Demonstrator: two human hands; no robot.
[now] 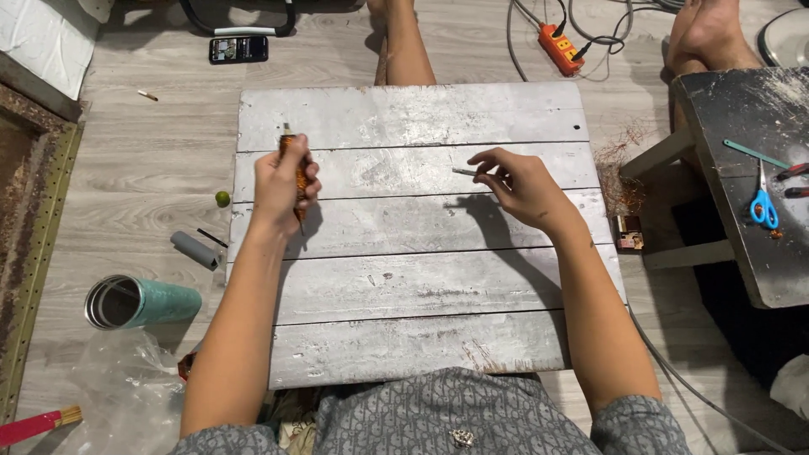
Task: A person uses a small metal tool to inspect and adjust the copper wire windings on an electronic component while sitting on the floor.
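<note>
- The left hand (pixel 285 181) is closed in a fist round an orange-brown tool (pixel 297 173), over the upper left part of the worktop (pixel 413 278).
- That tool stands nearly upright in the picture: its long axis runs from 12 to 6 o'clock, with a pale tip showing above the fist and a thin dark point sticking out below it.
- The right hand (pixel 522 185) hovers at about 3 o'clock from the left, well apart from it; its fingers (pixel 487 157) are loosely curled, pinching a small grey rod (pixel 464 172).
- The rod lies almost level, its free end pointing toward 9 o'clock, at the left hand.
- The worktop is a low board of silver-painted wooden planks, scuffed and worn, with seams running left to right.
- It sits on a pale wood-look floor (pixel 152 143).
- On the floor at 8 o'clock lie a teal tumbler (pixel 143 302) on its side and a short grey tube (pixel 195 250); a dark phone (pixel 238 49) is at 11 o'clock.
- At 1 o'clock is an orange power strip (pixel 561 48).
- At 3 o'clock stands a dark side table (pixel 742 168) bearing blue-handled scissors (pixel 763 205).
</note>
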